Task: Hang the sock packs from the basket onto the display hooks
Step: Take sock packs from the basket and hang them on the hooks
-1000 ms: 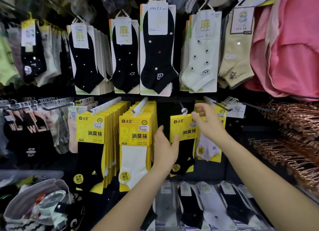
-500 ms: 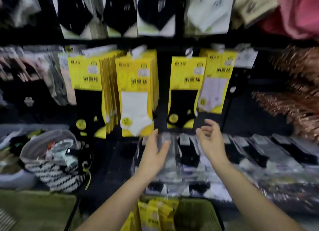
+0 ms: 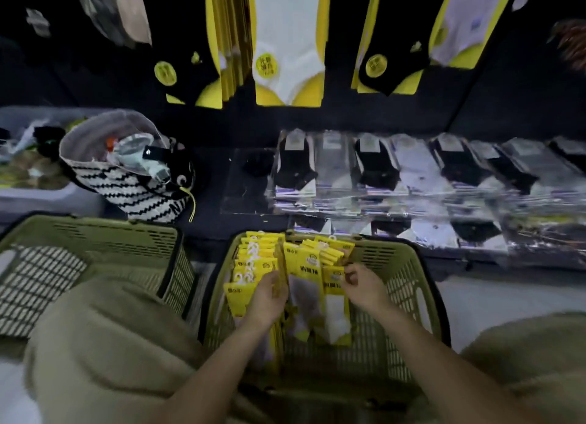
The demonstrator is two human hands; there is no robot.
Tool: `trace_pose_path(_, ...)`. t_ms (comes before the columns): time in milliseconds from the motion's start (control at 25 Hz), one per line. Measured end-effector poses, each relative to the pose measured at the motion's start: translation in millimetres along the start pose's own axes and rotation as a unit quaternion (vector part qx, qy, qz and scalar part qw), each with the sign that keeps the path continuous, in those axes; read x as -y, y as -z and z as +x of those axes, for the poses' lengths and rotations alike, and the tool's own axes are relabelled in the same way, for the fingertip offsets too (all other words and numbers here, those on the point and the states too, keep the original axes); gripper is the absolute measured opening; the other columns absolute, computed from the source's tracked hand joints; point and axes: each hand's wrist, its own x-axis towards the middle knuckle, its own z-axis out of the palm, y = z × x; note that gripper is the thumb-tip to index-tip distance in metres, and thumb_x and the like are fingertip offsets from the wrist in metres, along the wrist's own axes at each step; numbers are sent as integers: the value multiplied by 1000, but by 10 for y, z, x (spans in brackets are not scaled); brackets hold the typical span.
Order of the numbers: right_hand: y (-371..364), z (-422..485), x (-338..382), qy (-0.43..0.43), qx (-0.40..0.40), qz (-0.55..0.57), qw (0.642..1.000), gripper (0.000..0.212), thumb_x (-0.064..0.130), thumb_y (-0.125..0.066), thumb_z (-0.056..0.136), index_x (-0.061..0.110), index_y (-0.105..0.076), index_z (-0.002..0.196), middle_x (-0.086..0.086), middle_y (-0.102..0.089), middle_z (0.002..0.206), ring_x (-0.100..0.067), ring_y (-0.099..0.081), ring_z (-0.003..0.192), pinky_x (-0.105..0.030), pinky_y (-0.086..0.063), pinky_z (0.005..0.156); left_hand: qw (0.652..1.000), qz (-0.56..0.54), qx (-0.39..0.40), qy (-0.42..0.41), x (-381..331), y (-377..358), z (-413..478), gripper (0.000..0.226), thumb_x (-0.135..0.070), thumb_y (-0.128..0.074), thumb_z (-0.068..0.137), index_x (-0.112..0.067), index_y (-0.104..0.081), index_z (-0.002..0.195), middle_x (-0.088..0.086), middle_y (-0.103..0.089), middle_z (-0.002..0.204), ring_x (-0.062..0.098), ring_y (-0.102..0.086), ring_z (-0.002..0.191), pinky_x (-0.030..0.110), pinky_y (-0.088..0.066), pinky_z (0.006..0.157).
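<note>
Yellow-carded sock packs [image 3: 304,265] in the olive-green plastic basket [image 3: 409,284] are gripped by the left hand [image 3: 269,297] and pinched by the right hand [image 3: 361,289], bit blurry though.

Single head-worn wide-angle view looks steeply down and forward, close above the green basket [image 3: 407,297]

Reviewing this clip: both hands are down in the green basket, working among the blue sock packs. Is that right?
Not quite: the packs are yellow, not blue. The head view shows the left hand and the right hand down in the green basket, working among the yellow sock packs.
</note>
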Motion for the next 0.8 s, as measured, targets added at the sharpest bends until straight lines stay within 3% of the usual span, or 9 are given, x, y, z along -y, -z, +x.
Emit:
trace_pose_path(80, -96, -9, -199, -31, 2, 2, 1000, 33, 31, -66, 85, 10, -59, 111, -10, -66, 110, -25, -62, 101, -33, -49, 82, 999, 18, 21, -21, -27, -60, 39, 25, -11, -54, 92, -9, -54, 117, 6, -59, 114, 23, -57, 108, 10, -39, 73)
trace_pose_path(160, -154, 31, -340, -57, -9, 11, 998, 43, 28, -67, 83, 8, -55, 119, -12, -63, 119, -26, -60, 108, -33, -47, 86, 998, 43, 34, -28, -108, -104, 150, 38, -16, -55, 92, -11, -47, 129, 3, -51, 129, 23, -48, 124, 19, -41, 95)
trace_pose_path(240, -183, 96, -389, -64, -18, 15, 998, 48, 26, -68, 83, 7, -51, 123, -12, -61, 122, -28, -58, 110, -34, -47, 87, 995, 90, 22, -38, -188, -123, 291, 52, -14, -53, 92, -7, -35, 140, 9, -39, 144, 23, -36, 134, 29, -30, 110)
trace_pose_path(400, -225, 275, -359, -66, -24, 35, 997, 51, 28, -66, 84, 12, -46, 128, -12, -60, 123, -30, -58, 111, -40, -48, 92, 986, 150, 7, -74, -339, -100, 607, 58, -7, -51, 90, -12, -29, 144, 7, -30, 150, 24, -31, 137, 32, -27, 113)
trace_pose_path(560, -242, 442, -242, -39, 3, 24, 999, 43, 27, -63, 87, 18, -50, 127, -8, -63, 120, -27, -59, 108, -31, -46, 83, 952, 290, 11, -101, -292, -66, 756, 50, 0, -49, 87, -15, -43, 135, 3, -25, 150, 27, -33, 132, 40, -40, 103)
trace_pose_path(680, -268, 470, -216, -10, 1, -19, 1000, 15, 25, -64, 86, 16, -64, 99, -7, -69, 103, -27, -63, 96, -28, -45, 73, 906, 401, 2, -137, -199, -43, 722, 33, 0, -49, 85, -14, -51, 115, 5, -41, 134, 27, -39, 118, 39, -45, 86)
trace_pose_path(800, -203, 443, -216, 19, -27, -14, 999, 12, 23, -63, 87, 14, -67, 94, -6, -70, 98, -25, -64, 92, -28, -47, 72, 946, 300, 2, -121, -187, 16, 657, 17, -8, -53, 88, -16, -54, 102, 5, -62, 103, 28, -53, 98, 33, -40, 71)
